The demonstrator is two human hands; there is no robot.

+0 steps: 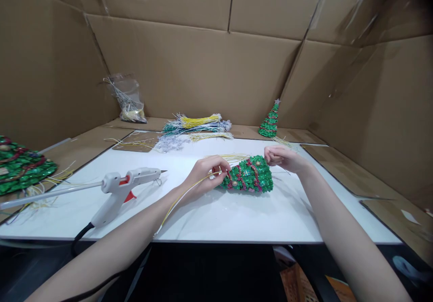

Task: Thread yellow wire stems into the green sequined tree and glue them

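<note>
A small green Christmas tree (pixel 252 175) with red garland lies on its side on the white board (pixel 237 218). At its narrow left end, my left hand (pixel 211 172) is closed, thumb and fingers pinched at the tip, with yellow and white wires (pixel 179 198) running from the fingers down to the board's front edge. Beside the tree's wide base, my right hand (pixel 279 157) has its fingers curled together; anything between them is too small to make out.
A glue gun (pixel 117 191) rests at the left near a larger tree (pixel 23 164). Behind are wire bundles (pixel 199 124), a clear bag (pixel 130 101) and an upright small tree (pixel 269 121). Cardboard walls (pixel 189 67) surround the board.
</note>
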